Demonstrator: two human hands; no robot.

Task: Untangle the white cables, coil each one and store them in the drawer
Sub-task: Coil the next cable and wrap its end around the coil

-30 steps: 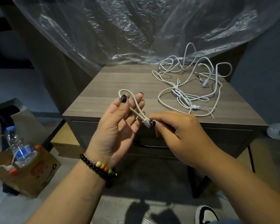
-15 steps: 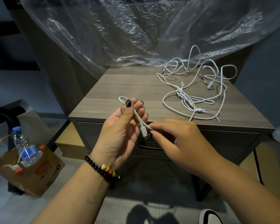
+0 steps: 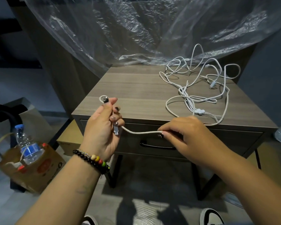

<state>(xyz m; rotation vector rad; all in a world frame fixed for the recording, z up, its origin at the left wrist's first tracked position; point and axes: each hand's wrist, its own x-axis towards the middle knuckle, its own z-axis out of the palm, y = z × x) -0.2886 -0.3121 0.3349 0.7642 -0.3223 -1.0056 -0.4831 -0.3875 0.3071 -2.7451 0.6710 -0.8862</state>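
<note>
A tangle of white cables (image 3: 199,93) lies on the right half of the wooden nightstand top (image 3: 133,88). One white cable (image 3: 141,132) runs from that pile to my hands in front of the closed drawer (image 3: 157,144). My left hand (image 3: 102,125) grips a small loop of the cable, with the plug end hanging below its fingers. My right hand (image 3: 183,133) pinches the same cable a short way to the right, and the stretch between both hands sags slightly.
Crinkled clear plastic sheet (image 3: 136,30) hangs behind and over the nightstand's back edge. A water bottle (image 3: 25,146) stands in a brown paper bag (image 3: 31,168) on the floor at left. A cardboard box (image 3: 68,138) sits beside the nightstand. My shoes (image 3: 211,216) show at the bottom.
My right hand has slid to the right along the cable, away from my left hand, drawing out a length between them. The plug now hangs from my left hand.
</note>
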